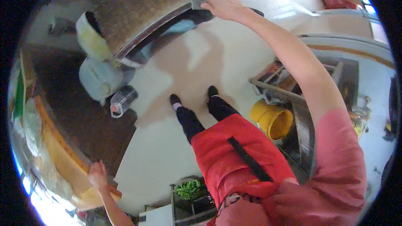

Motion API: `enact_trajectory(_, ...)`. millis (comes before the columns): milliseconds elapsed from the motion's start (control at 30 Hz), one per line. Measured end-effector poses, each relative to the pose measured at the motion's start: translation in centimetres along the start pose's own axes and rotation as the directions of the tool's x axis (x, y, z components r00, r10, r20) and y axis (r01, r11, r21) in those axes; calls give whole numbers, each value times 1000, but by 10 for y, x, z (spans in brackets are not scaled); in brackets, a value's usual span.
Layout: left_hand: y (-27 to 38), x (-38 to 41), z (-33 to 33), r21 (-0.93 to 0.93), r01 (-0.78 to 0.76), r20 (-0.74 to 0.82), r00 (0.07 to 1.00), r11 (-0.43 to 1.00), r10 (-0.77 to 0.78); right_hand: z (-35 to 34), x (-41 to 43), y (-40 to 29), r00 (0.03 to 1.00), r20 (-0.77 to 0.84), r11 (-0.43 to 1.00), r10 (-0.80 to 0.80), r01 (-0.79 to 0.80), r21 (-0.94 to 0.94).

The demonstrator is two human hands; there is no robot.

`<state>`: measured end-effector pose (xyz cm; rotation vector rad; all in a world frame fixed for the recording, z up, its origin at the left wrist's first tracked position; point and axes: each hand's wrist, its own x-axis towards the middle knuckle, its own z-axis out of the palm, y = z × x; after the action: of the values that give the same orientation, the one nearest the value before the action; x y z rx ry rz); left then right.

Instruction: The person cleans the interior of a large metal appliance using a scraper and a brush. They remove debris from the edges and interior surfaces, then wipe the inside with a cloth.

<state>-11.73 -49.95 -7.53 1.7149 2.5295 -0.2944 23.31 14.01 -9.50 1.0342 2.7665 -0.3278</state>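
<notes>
My right hand [223,6] is stretched far forward at the top of the view. Its fingers are closed around a flat grey piece [198,3], which might be a scraper blade. Just below that piece runs the dark edge of a brown-topped surface [141,3]. At the lower left, my left hand [98,175] is by the edge of a yellow-brown wooden table [62,157]. Whether it grips that edge or only rests there is too blurred to tell.
A yellow bucket [271,119] lies tipped beside a metal rack [301,125] on my right. To the left are a whitish plastic jug [100,78] and a clear plastic bottle [123,100]. Green leafy vegetables [188,190] sit in a crate behind me. Pale floor [157,150] surrounds my feet.
</notes>
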Motion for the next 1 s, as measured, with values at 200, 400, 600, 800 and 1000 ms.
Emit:
enact_trajectory(200, 7, 8, -9, 160, -28, 11, 1000, 987, 26, 40, 16, -95, 914, 5, 913, -405, 404, -56)
enact_trajectory(400, 19, 14, -15, 57, 64, 3, 998, 996, -65, 99, 14, -195, 964, 86, 928, -251, 214, 305)
enact_trajectory(600, 10, 10, -9, 65, 22, -4, 1000, 998, -22, 102, -3, -234, 947, 318, 470, -35, -266, 842)
enact_trajectory(800, 9, 11, -6, 129, 17, -25, 1000, 991, -14, 170, -9, -222, 896, 425, 356, 127, -441, 824)
enact_trajectory(1000, 13, 18, -12, 165, 10, 5, 1000, 986, -11, 171, 6, -235, 968, 241, 404, 71, -248, 880)
